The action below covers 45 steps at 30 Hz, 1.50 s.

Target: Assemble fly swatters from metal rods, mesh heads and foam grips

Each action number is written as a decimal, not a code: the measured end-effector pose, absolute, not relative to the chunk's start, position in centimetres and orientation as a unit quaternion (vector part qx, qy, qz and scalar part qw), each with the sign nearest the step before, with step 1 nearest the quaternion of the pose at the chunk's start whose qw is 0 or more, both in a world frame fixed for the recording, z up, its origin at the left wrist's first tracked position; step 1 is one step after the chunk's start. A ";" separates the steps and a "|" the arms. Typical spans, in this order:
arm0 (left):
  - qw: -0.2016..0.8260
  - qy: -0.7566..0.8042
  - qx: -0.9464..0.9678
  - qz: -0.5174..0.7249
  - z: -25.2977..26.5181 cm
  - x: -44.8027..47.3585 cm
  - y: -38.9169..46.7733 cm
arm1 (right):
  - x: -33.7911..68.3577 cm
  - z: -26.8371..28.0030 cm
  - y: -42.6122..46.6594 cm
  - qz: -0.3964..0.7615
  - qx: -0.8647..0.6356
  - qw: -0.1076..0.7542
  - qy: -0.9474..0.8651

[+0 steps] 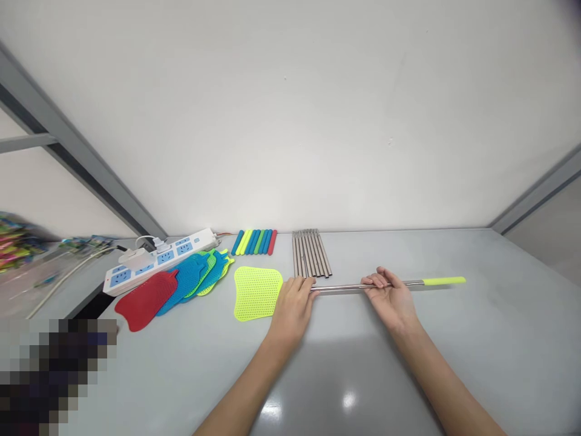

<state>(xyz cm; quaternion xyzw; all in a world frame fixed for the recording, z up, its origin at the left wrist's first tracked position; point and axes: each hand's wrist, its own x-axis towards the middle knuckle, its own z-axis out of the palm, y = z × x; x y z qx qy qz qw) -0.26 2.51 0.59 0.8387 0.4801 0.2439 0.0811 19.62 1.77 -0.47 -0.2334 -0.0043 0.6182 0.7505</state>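
A fly swatter with a yellow-green perforated head (258, 294), a thin metal rod (338, 287) and a yellow-green grip (445, 281) stretches across the middle, just above the grey table. My left hand (293, 306) is closed where the head meets the rod and hides that joint. Palm turned up, my right hand (391, 300) pinches the rod between thumb and fingers, a little short of the grip. Behind the swatter lies a row of metal rods (311, 253). Coloured grip sleeves (255, 242) lie side by side to their left.
Red (147, 301), blue and green swatter heads overlap in a fan at left. A white power strip (163, 257) with plugs in it lies behind them. A wall (318, 121) closes the table's back edge. Coloured packets (18, 242) sit at far left, and a blurred patch covers the lower left.
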 end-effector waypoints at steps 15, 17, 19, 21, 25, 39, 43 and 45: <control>0.058 0.421 0.873 0.239 1.2 -0.8 2.9 | 22.6 0.0 1.5 0.609 -0.238 0.757 0.012; 0.076 0.410 0.879 0.234 1.2 -0.9 2.8 | 23.1 -0.1 1.6 0.603 -0.246 0.759 0.009; 0.100 0.388 0.890 0.216 1.3 -1.0 2.6 | 23.6 -0.3 1.6 0.597 -0.255 0.760 0.013; 0.123 0.370 0.901 0.190 1.3 -1.1 2.5 | 24.0 -0.5 1.6 0.595 -0.261 0.760 0.019; 0.157 0.361 0.908 0.143 1.5 -1.1 2.1 | 24.3 -0.6 1.6 0.600 -0.256 0.758 0.024; 0.159 0.350 0.917 0.107 0.8 -0.3 0.7 | 23.0 -1.9 1.1 0.541 -0.250 0.803 0.008; 0.167 0.355 0.913 0.113 0.6 -0.3 0.6 | 22.6 -1.9 1.1 0.543 -0.213 0.812 -0.017; 0.169 0.359 0.911 0.113 0.6 -0.3 0.7 | 22.5 -2.0 1.0 0.547 -0.200 0.813 -0.024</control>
